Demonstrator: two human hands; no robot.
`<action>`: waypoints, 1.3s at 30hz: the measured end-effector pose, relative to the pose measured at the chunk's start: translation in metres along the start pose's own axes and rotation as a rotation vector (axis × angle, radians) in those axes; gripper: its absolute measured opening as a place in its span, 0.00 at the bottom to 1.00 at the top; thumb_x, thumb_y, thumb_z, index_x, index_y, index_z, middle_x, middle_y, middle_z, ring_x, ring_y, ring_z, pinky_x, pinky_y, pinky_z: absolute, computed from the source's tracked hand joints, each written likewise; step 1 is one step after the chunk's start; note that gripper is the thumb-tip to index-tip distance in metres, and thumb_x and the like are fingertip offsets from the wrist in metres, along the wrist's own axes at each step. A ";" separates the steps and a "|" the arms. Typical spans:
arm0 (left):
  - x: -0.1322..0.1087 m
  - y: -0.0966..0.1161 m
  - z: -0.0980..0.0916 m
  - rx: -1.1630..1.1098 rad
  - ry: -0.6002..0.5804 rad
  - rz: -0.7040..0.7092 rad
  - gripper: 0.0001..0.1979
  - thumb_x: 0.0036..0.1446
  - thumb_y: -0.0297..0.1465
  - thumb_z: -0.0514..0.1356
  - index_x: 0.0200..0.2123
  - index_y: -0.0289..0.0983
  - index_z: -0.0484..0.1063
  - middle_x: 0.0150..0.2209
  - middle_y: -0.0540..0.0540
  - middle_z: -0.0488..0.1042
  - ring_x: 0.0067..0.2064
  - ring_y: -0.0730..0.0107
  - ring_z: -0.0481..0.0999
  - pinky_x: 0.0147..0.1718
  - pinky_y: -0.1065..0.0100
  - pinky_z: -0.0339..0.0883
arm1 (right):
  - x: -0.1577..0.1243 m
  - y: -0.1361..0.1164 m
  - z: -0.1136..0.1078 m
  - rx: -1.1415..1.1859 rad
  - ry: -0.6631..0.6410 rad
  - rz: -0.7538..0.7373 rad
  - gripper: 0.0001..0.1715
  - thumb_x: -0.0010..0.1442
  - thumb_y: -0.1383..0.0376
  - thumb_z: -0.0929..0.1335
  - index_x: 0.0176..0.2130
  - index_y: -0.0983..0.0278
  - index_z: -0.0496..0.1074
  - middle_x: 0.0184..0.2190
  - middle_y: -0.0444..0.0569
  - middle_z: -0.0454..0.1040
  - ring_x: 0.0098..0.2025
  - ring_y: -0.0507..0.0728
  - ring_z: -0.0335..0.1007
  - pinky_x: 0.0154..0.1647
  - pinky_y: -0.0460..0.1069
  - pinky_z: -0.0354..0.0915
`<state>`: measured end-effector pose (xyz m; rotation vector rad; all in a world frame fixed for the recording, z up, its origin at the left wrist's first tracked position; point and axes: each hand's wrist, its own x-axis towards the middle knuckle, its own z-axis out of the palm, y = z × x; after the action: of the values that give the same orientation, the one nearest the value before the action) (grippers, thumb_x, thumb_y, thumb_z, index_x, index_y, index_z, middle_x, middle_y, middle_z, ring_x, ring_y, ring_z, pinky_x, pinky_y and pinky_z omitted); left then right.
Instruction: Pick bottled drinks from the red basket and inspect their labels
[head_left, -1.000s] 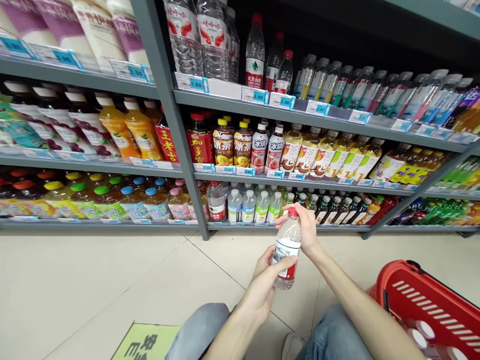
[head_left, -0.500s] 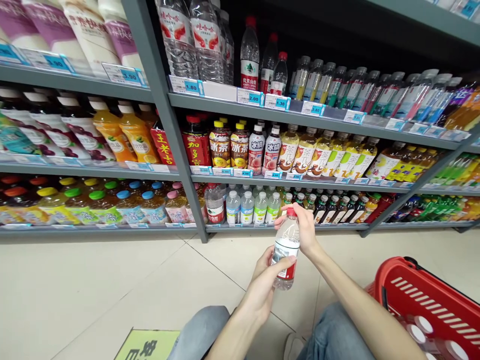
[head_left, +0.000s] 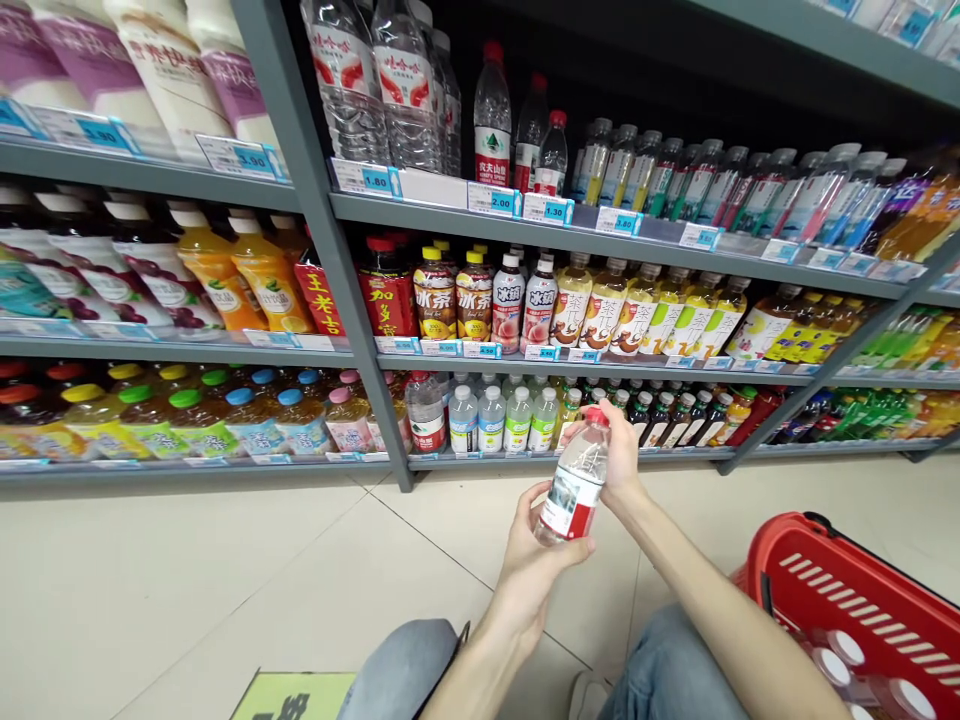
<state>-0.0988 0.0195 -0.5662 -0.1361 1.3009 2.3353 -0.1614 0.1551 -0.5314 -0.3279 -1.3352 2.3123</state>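
Observation:
Between my two hands is a small clear water bottle (head_left: 577, 485) with a red cap and a white and red label, tilted with its top toward the right. My left hand (head_left: 536, 555) cups its lower end, thumb across the base and fingers behind it. Around the cap and neck, my right hand (head_left: 619, 445) is closed; some of its fingers are hidden behind the bottle. Both hands are held over the floor in front of the lowest shelf.
A red shopping basket (head_left: 847, 600) with several white-capped bottles (head_left: 832, 665) stands at my right. Ahead, a grey shelf rack (head_left: 525, 220) carries rows of drinks above price tags. My knees (head_left: 409, 665) are bent below my arms. A yellow-green floor sign (head_left: 296, 695) lies at the lower left.
The bottle has tilted further to the right and risen slightly. My left hand has shifted from the bottle's side down to its base. My right hand stays at the cap.

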 end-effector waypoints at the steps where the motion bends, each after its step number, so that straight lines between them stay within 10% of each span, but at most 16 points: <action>1: 0.000 0.000 0.000 -0.012 0.007 0.017 0.43 0.30 0.22 0.74 0.53 0.40 0.67 0.42 0.46 0.78 0.38 0.67 0.76 0.36 0.69 0.67 | 0.003 -0.001 -0.001 0.025 0.063 0.016 0.21 0.53 0.48 0.72 0.32 0.64 0.72 0.21 0.49 0.78 0.22 0.59 0.75 0.22 0.50 0.68; 8: 0.002 0.004 -0.001 -0.081 -0.019 -0.075 0.34 0.37 0.22 0.70 0.51 0.38 0.69 0.43 0.45 0.77 0.42 0.69 0.73 0.44 0.70 0.64 | 0.009 0.005 -0.008 0.040 0.195 0.059 0.18 0.52 0.51 0.72 0.32 0.63 0.71 0.22 0.47 0.78 0.21 0.55 0.72 0.22 0.48 0.67; 23: 0.004 0.004 -0.001 -0.139 0.031 -0.120 0.24 0.45 0.29 0.71 0.45 0.36 0.69 0.38 0.45 0.78 0.35 0.69 0.76 0.35 0.69 0.71 | 0.004 -0.002 -0.003 0.278 -0.091 0.229 0.15 0.56 0.54 0.71 0.33 0.64 0.74 0.24 0.45 0.76 0.28 0.56 0.75 0.31 0.49 0.71; 29: -0.004 0.011 0.003 -0.220 -0.136 -0.342 0.28 0.63 0.54 0.51 0.39 0.33 0.72 0.24 0.43 0.76 0.13 0.75 0.62 0.14 0.72 0.49 | -0.004 -0.003 -0.001 0.327 -0.313 0.238 0.16 0.61 0.53 0.68 0.41 0.62 0.74 0.30 0.45 0.78 0.30 0.57 0.76 0.35 0.53 0.74; 39: -0.007 -0.006 0.004 -0.529 -0.224 -0.542 0.29 0.65 0.42 0.44 0.29 0.26 0.74 0.15 0.47 0.65 0.12 0.82 0.48 0.16 0.75 0.36 | -0.012 0.002 0.001 0.071 -0.414 0.106 0.15 0.61 0.52 0.68 0.42 0.59 0.68 0.25 0.46 0.78 0.25 0.57 0.76 0.28 0.50 0.72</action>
<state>-0.0891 0.0233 -0.5667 -0.3351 0.4392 2.0782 -0.1522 0.1481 -0.5330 0.1158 -1.4438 2.6077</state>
